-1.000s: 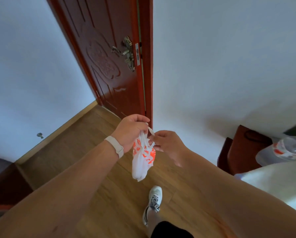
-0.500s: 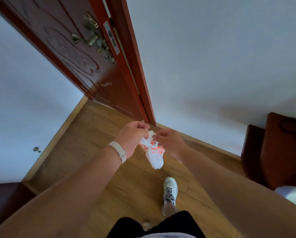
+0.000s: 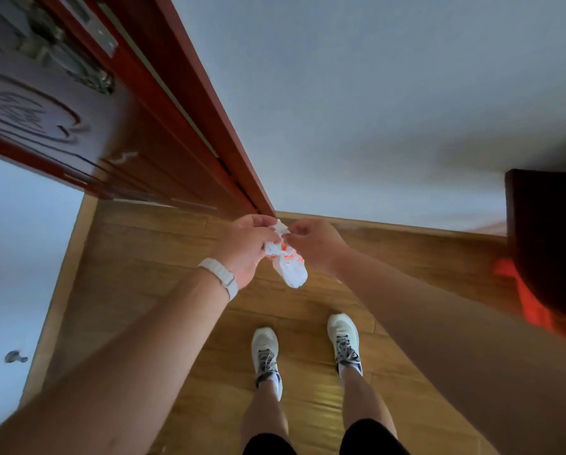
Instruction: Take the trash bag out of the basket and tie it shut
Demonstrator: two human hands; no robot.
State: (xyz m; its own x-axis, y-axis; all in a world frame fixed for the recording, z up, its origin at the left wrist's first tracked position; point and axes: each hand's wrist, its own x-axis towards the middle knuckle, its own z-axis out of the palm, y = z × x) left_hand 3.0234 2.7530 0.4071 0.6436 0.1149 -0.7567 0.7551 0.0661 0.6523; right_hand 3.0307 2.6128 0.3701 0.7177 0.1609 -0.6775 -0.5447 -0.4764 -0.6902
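A small white trash bag [image 3: 290, 270] with orange print hangs in the air above the wooden floor, in front of me. My left hand [image 3: 247, 246], with a white band on the wrist, pinches the bunched top of the bag from the left. My right hand [image 3: 311, 243] pinches the same bunched top from the right. The fingertips of both hands meet at the crumpled white neck of the bag. The bag's body dangles below the hands. No basket is in view.
A dark red wooden door [image 3: 88, 126] and its frame [image 3: 209, 119] run along the upper left. A white wall [image 3: 390, 110] stands ahead. Dark furniture [image 3: 547, 241] with something orange-red [image 3: 531, 303] is at the right. My two white shoes [image 3: 265, 353] stand on the floor.
The view has tilted down, so both feet now show. The hands have stayed at the bag's top and bunched it tighter; the bag hangs shorter than before.
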